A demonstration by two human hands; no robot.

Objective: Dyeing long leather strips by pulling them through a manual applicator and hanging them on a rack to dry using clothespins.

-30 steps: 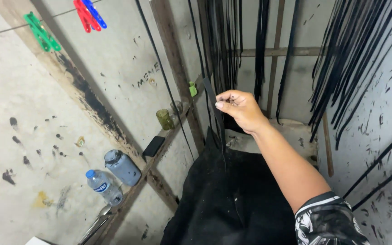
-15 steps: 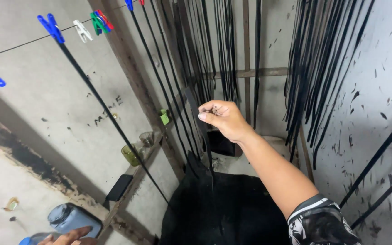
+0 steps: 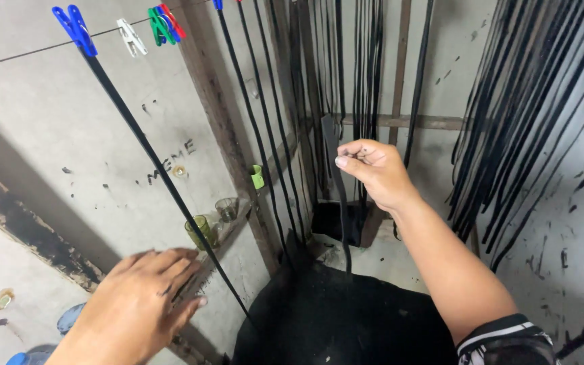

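Head view: the right hand [image 3: 372, 172] pinches 1 black strip [image 3: 338, 196] near its top end; the strip hangs straight down, long axis vertical, toward the black heap [image 3: 346, 318] below. The left hand [image 3: 140, 301] is open, fingers spread, low and well apart from the strip, near another slanted black strip [image 3: 163, 182].

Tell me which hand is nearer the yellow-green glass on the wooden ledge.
Left. The left hand is spread open just below the yellow-green glass, not touching it. The right hand is farther away to the right, pinching a black strip.
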